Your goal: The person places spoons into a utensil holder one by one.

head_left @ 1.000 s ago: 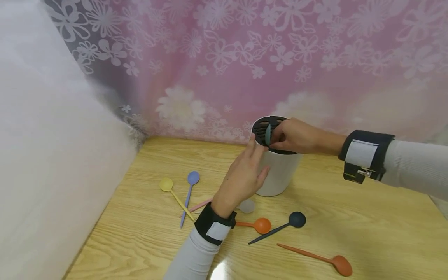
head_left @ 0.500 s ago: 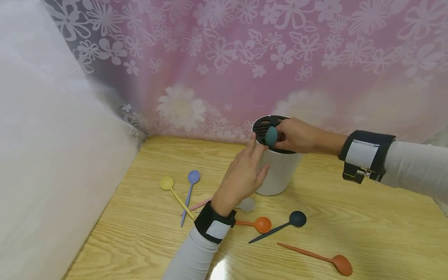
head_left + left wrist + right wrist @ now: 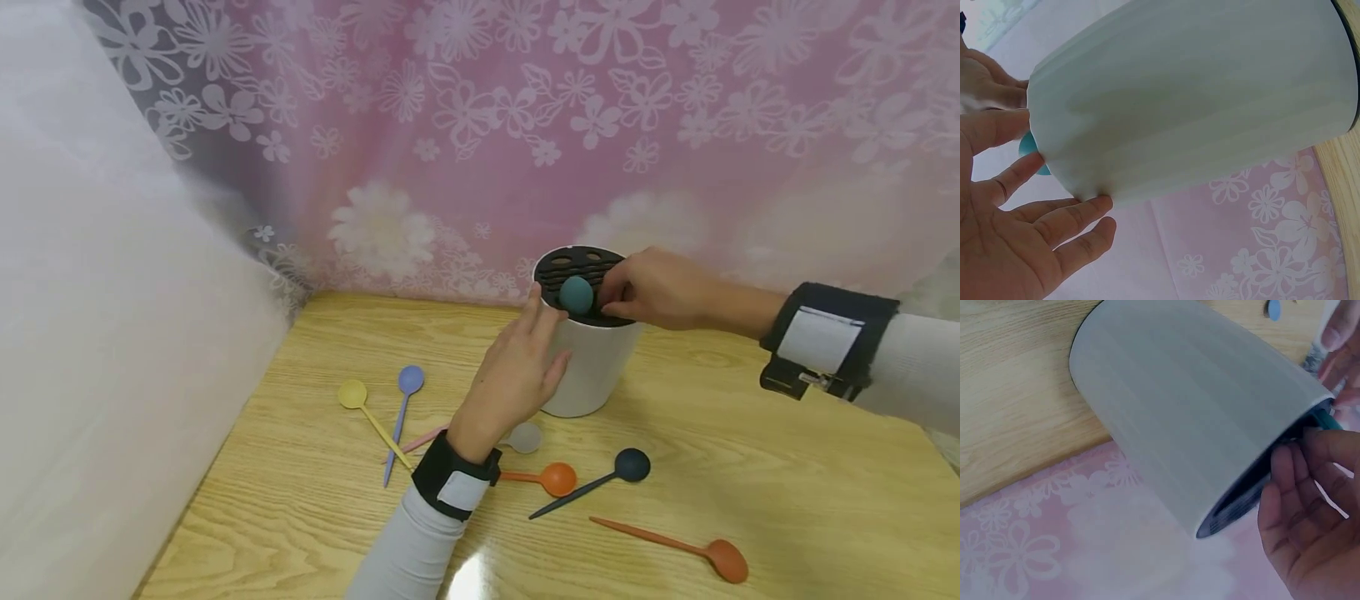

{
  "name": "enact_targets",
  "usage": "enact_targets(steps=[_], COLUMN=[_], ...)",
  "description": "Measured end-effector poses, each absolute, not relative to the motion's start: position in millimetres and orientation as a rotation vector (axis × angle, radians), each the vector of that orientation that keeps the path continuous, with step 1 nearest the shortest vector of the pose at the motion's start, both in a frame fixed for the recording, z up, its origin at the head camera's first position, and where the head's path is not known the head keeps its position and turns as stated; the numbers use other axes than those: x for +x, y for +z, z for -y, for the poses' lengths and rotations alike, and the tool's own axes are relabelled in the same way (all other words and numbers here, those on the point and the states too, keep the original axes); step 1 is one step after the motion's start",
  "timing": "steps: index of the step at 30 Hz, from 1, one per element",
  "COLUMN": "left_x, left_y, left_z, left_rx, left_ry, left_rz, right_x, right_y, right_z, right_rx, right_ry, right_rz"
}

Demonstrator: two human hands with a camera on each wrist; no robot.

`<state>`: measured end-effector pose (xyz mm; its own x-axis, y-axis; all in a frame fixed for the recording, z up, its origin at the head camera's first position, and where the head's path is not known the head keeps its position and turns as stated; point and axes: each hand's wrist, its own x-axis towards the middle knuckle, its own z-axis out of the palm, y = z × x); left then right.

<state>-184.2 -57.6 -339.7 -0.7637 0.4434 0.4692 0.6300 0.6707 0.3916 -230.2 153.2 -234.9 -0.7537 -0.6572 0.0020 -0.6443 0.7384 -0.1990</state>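
Note:
A pale cylindrical utensil holder with a black slotted top stands upright on the table. The round bowl of a teal spoon shows at the front of that top; its handle is hidden. My right hand is just right of the bowl, its fingers loosely bent over the rim, with a small gap to the spoon in the head view. In the right wrist view, the fingertips are at the holder's mouth. My left hand has its fingers extended, with fingertips touching the holder's side near the rim.
On the wooden table lie a yellow spoon, a blue spoon, a grey spoon, an orange spoon, a dark spoon and a rust-coloured spoon. A pink floral curtain hangs behind.
The teal spoon's bowl has turned from edge-on to face forward. My right hand has shifted to the right, off the spoon. The left hand stays at the holder.

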Motion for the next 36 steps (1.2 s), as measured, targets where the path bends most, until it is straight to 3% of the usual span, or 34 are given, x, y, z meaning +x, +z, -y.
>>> enact_targets(steps=[8,24,36], left_x=[-185,-185,-187], left_y=[-340,-341,-342], left_z=[58,58,57], left_rx=[-0.849,-0.855,-0.858], left_ry=[-0.774,-0.791,-0.788], left_rz=[2.543,2.536,2.537], right_x=[-178,-90,-67], right_y=[-247,-400,-432], right_z=[-180,-248,-250], right_rx=[-1.224,-0.966,-0.909], right_ry=[-0.231,-0.404,-0.499], right_rz=[-2.993,-2.59,-2.608])
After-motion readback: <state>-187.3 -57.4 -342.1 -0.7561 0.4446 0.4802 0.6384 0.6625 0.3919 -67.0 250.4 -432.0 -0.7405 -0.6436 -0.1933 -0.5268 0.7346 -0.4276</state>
